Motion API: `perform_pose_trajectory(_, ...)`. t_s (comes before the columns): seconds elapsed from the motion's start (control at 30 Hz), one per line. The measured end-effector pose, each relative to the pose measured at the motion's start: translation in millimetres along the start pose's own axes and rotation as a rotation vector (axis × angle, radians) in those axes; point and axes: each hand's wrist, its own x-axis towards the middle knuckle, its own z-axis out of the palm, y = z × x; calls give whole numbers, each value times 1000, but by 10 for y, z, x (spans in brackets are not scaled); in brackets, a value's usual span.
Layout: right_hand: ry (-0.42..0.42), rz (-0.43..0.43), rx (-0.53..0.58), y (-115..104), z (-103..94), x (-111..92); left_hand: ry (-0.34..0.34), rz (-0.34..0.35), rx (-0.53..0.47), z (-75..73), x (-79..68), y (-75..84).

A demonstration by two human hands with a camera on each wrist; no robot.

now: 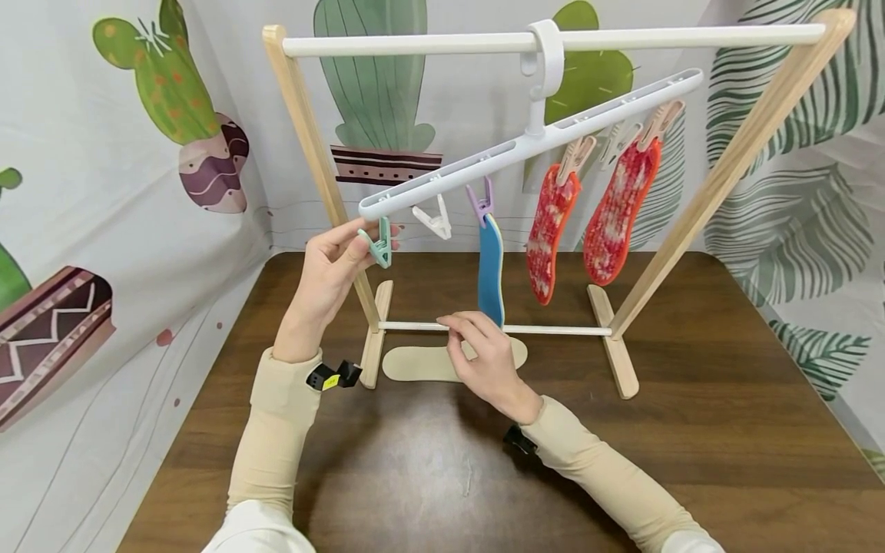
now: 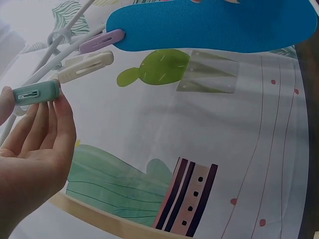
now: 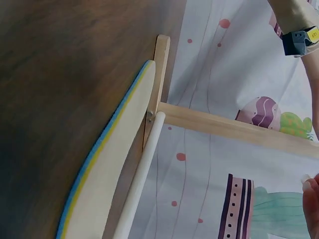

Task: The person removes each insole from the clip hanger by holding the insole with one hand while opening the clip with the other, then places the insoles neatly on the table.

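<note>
My left hand (image 1: 330, 269) pinches a mint-green clothespin (image 1: 378, 244) between thumb and fingers, at the low left end of a tilted white clip hanger (image 1: 477, 163). In the left wrist view the thumb and fingertips lie on the clothespin's two ends. My right hand (image 1: 487, 361) hovers above a cream insole (image 1: 418, 363) with nothing visible in its loosely bent fingers. That insole lies on the table; its blue edge shows in the right wrist view. A blue insole (image 1: 490, 269) hangs from a purple clothespin (image 1: 482, 201). Beside it dangles a white clothespin (image 1: 435, 220).
Two red patterned insoles (image 1: 551, 238) hang from pink clothespins (image 1: 576, 159) at the right, with a pale clothespin (image 1: 620, 144) between them. The hanger hooks over the white bar of a wooden rack (image 1: 733, 177) standing on the brown table (image 1: 691, 476).
</note>
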Motion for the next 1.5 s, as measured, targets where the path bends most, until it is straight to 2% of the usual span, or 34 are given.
perform_pose_trajectory(0.23, 65, -25, 6, 11, -21, 34, -31, -15, 18, -10, 4, -6)
perform_pose_trajectory(0.47, 99, -58, 13, 32, -38, 50, -35, 0, -31, -15, -1, -19)
perform_pose_trajectory(0.6, 132, -68, 18, 55, -60, 76, -40, 3, -21, -9, 2, -13)
perform_pose_trajectory(1.1, 194, -5, -13, 99, -133, 121, -33, -20, -9, -18, -10, -34)
perform_pose_trajectory(1.5, 225, 81, -34, 134, -171, 127, -33, 8, -26, -26, 6, -48)
